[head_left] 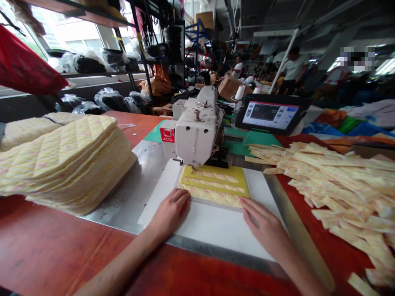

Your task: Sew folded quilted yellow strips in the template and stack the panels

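Observation:
A pale yellow quilted fabric strip [212, 196] lies along the near side of a slotted yellow template [242, 176], under the head of a white sewing machine [194, 142]. More patterned fabric shows through the template's slots. My left hand [173, 206] is closed with its fingertips on the strip's left end. At the other end, the thumb and fingers of my right hand [261, 218] pinch the strip's corner. Both hands rest over a white board [203, 228]. The needle area is hard to make out.
Thick quilted pieces form a tall stack [108, 164] on the left. Loose strips [333, 181] are heaped on the right. Behind the board stand a control screen [262, 113] and a white thread cone [240, 92]. People stand in the background.

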The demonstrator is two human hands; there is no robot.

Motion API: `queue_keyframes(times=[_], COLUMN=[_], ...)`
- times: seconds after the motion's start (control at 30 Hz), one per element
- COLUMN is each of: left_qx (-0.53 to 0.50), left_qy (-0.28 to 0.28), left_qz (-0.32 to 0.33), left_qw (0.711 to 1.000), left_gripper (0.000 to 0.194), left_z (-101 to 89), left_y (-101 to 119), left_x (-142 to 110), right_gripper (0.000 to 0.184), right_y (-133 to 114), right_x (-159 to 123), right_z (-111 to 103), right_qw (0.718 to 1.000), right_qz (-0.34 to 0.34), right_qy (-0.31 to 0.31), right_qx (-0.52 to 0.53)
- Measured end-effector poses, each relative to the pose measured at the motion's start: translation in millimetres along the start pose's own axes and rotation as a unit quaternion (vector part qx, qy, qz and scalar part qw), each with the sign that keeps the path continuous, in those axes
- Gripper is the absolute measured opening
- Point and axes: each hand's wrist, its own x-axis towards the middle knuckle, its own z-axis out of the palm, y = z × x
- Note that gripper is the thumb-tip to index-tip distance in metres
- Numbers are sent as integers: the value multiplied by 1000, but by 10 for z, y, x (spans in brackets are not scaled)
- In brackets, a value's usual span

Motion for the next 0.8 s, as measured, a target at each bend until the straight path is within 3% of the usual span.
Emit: queue_keyframes(times=[0.37, 0.8], left_qx=[73, 62], left_qy=[-31, -47], left_qz=[-47, -81], left_qw=[996, 994], left_gripper=[19, 23], left_z=[-72, -70], left_y=[46, 18], left_x=[33, -11], right_gripper=[51, 46], right_y=[134, 185], right_x=[-120, -178], right_z=[-4, -8], right_qw=[997, 999], right_qz=[-7, 8], right_qy=[-72, -47], right_qx=[4, -13])
